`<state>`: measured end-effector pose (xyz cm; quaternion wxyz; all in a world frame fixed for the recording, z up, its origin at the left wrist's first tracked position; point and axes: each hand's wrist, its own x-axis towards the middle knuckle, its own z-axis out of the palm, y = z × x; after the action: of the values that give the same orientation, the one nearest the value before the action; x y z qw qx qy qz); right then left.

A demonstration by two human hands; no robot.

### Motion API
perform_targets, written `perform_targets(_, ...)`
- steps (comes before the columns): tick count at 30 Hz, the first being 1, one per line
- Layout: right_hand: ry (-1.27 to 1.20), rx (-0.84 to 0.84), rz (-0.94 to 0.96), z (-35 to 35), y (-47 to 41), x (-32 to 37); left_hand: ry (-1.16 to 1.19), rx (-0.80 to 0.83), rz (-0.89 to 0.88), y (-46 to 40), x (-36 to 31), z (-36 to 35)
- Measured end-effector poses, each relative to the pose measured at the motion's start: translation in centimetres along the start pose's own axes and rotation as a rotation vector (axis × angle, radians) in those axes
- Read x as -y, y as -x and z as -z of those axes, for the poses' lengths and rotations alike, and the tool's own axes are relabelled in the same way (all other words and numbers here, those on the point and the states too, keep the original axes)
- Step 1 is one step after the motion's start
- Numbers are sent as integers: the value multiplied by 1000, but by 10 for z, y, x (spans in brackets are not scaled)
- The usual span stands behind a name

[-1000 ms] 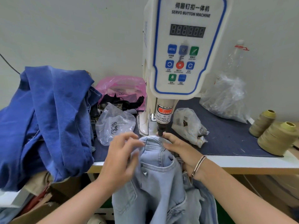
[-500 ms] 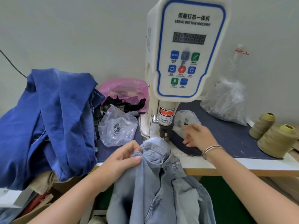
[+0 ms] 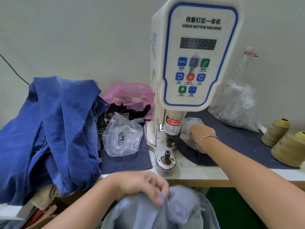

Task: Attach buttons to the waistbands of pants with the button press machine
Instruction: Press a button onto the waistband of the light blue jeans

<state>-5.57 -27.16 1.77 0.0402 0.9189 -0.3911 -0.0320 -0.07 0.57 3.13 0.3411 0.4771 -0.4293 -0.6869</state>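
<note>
One head view only. Light-blue pants [image 3: 158, 210] bunched low at the tabletop's [image 3: 206, 173] near edge, long axis unclear, pinched by left hand [image 3: 142, 185]. Right hand [image 3: 200, 133] reaching into clear bag [image 3: 192, 124] beside button press machine [image 3: 196, 63]; grip hidden. Grey wall behind.

Your right hand [image 3: 198, 132] fingers buried in clear bag [image 3: 189, 129] behind press head, grip unreadable. Left hand [image 3: 142, 185] motion-blurred, bunching light pants [image 3: 165, 212]; pants cut off by bottom edge. Your display [image 3: 198, 43] digits illegible.
</note>
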Motion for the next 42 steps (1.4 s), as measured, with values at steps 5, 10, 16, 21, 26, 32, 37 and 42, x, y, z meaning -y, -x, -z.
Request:
perform_targets(5, 44, -29, -1, -4, 0, 6, -284, -647, -218, -1, -3, 36)
perform_targets(10, -12, 271, -212, -4, -4, -1, -340, -774, -220, -8, 28, 42)
perform_targets(16, -222, -168, 11, -11, 10, -11, -328, -512, -138, 6, 19, 41)
perform_targets(21, -539, -278, -85, -6, 28, -18, -226, -147, 83, 2, 11, 20)
perform_targets(26, -1248, -288, -180, 4, 68, 1, -139, -327, -88, 4, 4, 26)
perform_targets(32, -1883, 340, -247, -6, 117, 40, -536, -666, -107, -9, 25, 46)
perform_targets(37, -2056, 541, -310, -3, 120, 48, -384, -738, -211, -14, 40, 46)
perform_targets(42, -2157, 672, -323, 8, 120, 52, -308, -729, -242, -14, 39, 48)
